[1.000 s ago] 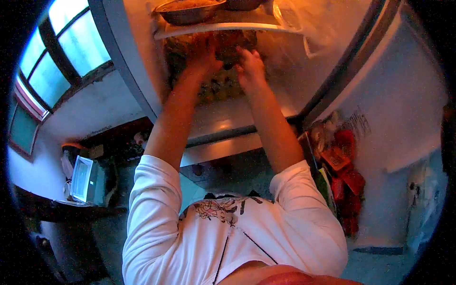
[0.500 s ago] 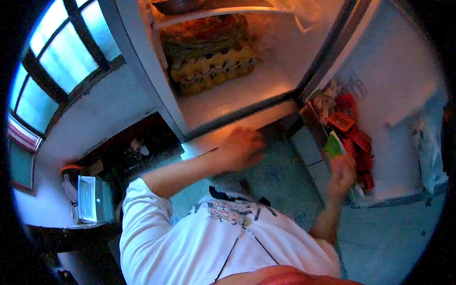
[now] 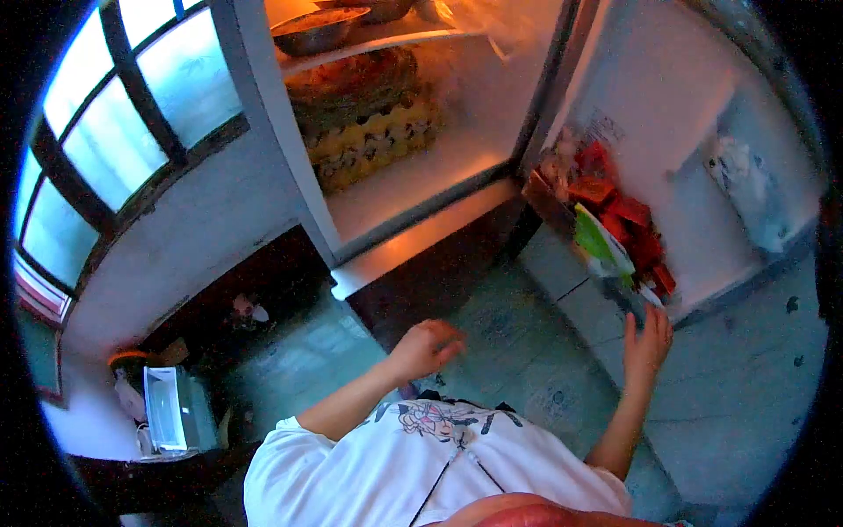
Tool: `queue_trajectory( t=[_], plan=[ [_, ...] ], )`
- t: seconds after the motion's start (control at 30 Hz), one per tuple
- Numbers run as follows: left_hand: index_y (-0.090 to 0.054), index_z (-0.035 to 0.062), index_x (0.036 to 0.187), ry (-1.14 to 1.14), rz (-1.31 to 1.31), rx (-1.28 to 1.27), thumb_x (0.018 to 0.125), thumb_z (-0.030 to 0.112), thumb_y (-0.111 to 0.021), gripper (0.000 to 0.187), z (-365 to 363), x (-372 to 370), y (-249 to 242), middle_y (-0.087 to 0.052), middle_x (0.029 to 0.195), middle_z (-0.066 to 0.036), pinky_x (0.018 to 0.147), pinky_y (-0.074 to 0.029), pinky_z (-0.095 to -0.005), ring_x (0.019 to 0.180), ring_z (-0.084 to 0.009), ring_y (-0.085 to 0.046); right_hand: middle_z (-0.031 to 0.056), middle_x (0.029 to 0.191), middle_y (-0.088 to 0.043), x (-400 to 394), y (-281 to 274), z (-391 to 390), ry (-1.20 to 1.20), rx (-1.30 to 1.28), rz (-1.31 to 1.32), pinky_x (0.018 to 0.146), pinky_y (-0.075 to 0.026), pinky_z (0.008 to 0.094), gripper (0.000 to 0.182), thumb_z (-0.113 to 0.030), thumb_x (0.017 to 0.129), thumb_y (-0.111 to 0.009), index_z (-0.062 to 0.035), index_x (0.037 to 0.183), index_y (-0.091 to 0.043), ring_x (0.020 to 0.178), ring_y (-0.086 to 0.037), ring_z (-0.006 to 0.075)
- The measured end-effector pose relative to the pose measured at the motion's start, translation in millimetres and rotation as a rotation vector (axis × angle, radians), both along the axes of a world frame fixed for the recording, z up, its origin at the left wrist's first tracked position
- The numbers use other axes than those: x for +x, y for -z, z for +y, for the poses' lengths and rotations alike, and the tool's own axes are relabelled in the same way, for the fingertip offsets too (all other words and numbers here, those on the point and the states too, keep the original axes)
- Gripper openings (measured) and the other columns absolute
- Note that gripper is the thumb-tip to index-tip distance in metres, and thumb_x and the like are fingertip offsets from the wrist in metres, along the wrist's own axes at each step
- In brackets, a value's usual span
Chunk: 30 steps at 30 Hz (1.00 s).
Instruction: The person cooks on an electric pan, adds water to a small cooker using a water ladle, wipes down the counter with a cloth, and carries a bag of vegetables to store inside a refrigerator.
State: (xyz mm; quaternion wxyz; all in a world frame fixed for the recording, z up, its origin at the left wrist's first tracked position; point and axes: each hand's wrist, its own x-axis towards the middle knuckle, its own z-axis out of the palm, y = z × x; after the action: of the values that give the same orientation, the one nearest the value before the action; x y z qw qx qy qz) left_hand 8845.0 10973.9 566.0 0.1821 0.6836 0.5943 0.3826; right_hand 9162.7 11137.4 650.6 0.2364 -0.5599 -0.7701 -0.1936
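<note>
My left hand [image 3: 428,349] hangs in front of my shirt, over the tiled floor. Its fingers are loosely bent and a little apart, and nothing shows in them. At the lower end of the fridge door bin, my right hand [image 3: 648,342] has its fingers spread and grips nothing. Just beyond its fingertips, a green and white packet [image 3: 599,241] rests slantwise in the bin. Red packets [image 3: 628,220] lie behind it. What the green packet contains cannot be made out.
The fridge door [image 3: 685,176] stands wide on the right, with a clear plastic bag [image 3: 746,189] in it. Inside the lit fridge are egg trays [image 3: 373,145] and a metal bowl [image 3: 318,31]. A pale plastic bin [image 3: 167,408] stands at lower left.
My right hand has let go of the green and white packet and drawn back from it, opening its fingers. The left hand has moved down from the fridge's edge toward my body.
</note>
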Motion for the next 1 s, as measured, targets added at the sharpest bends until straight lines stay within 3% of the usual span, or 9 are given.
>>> queue_trajectory(
  t=[0.23,0.3,0.43,0.47,0.53,0.57,0.83,0.9,1.0],
  plan=[
    [-0.057,0.0033,0.09,-0.181,-0.142,-0.063,0.076,0.02,-0.053,0.023,-59,61,8,-0.056,0.084,-0.015,0.066,-0.043,-0.0369,0.077,-0.0312,-0.052,0.0176,0.104,-0.047,-20,-19,-30,-0.072,-0.113,0.053,0.084,-0.034,0.0406,0.043,-0.03,0.073,-0.057,0.0009,0.102,-0.05,0.099,-0.042,0.0309],
    [-0.057,0.0035,0.091,-0.215,-0.235,-0.093,0.076,0.02,-0.053,0.023,-77,87,6,-0.056,0.085,-0.015,0.065,-0.043,-0.0369,0.078,-0.0313,-0.052,0.0175,0.097,-0.049,-28,-22,-63,-0.297,-0.018,0.073,0.084,-0.033,0.0397,0.043,-0.028,0.071,-0.059,0.0008,0.101,-0.05,0.095,-0.044,0.0309],
    [-0.056,0.0036,0.092,-0.211,-0.245,-0.156,0.076,0.021,-0.053,0.023,-106,133,8,-0.056,0.089,-0.014,0.066,-0.043,-0.0357,0.08,-0.0304,-0.052,0.0128,0.104,-0.049,-25,-33,-122,-0.804,-0.305,-0.017,0.089,-0.023,0.0536,0.043,-0.028,0.067,-0.062,-0.0028,0.1,-0.052,0.102,-0.041,0.0276],
    [-0.056,0.0037,0.092,-0.198,-0.214,-0.154,0.076,0.021,-0.053,0.023,-113,140,9,-0.056,0.091,-0.014,0.066,-0.043,-0.0351,0.081,-0.03,-0.052,0.0128,0.104,-0.049,-24,-38,-134,-0.814,-0.307,-0.026,0.089,-0.023,0.0536,0.043,-0.028,0.067,-0.062,-0.0028,0.1,-0.052,0.102,-0.041,0.0276],
    [-0.055,0.0044,0.095,-0.248,-0.226,-0.144,0.078,0.021,-0.053,0.024,-130,148,14,-0.055,0.092,-0.013,0.068,-0.043,-0.0327,0.082,-0.0268,-0.052,0.0072,0.102,-0.052,-25,-45,-154,-1.15,-0.131,-0.109,0.093,-0.016,0.0542,0.038,-0.027,0.065,-0.064,-0.0063,0.095,-0.055,0.103,-0.042,0.0221],
    [-0.054,0.0051,0.098,-0.289,-0.233,-0.136,0.079,0.022,-0.053,0.025,-141,150,14,-0.055,0.094,-0.012,0.069,-0.043,-0.0302,0.084,-0.0236,-0.053,0.0008,0.1,-0.054,-26,-58,-165,-1.151,-0.082,-0.084,0.096,-0.013,0.0489,0.03,-0.022,0.065,-0.063,-0.0091,0.092,-0.058,0.101,-0.045,0.0182],
    [-0.055,0.0041,0.094,-0.561,-0.281,-0.154,0.079,0.023,-0.051,0.024,-231,134,22,-0.056,0.089,-0.013,0.067,-0.042,-0.0327,0.081,-0.0278,-0.052,-0.0013,0.094,-0.055,-139,-58,-162,-1.233,0.37,-0.306,0.095,-0.018,0.0432,0.019,-0.023,0.066,-0.061,-0.0105,0.081,-0.06,0.102,-0.044,0.0157],
    [-0.055,0.0039,0.094,-0.61,-0.297,-0.142,0.079,0.023,-0.051,0.025,-254,125,20,-0.056,0.089,-0.014,0.068,-0.042,-0.0331,0.082,-0.0276,-0.052,0.0079,0.088,-0.056,-182,-57,-160,-1.348,0.461,-0.408,0.093,-0.026,0.0402,0.016,-0.018,0.074,-0.05,-0.0076,0.082,-0.059,0.101,-0.044,0.0207],
    [-0.055,0.0034,0.095,-0.711,-0.304,-0.076,0.079,0.022,-0.051,0.025,-294,101,27,-0.056,0.09,-0.014,0.07,-0.041,-0.0338,0.083,-0.0276,-0.052,0.0015,0.087,-0.057,-249,-54,-166,-1.29,0.396,-0.47,0.095,-0.021,0.036,0.013,-0.022,0.066,-0.059,-0.0097,0.07,-0.06,0.095,-0.047,0.014]
  ],
)
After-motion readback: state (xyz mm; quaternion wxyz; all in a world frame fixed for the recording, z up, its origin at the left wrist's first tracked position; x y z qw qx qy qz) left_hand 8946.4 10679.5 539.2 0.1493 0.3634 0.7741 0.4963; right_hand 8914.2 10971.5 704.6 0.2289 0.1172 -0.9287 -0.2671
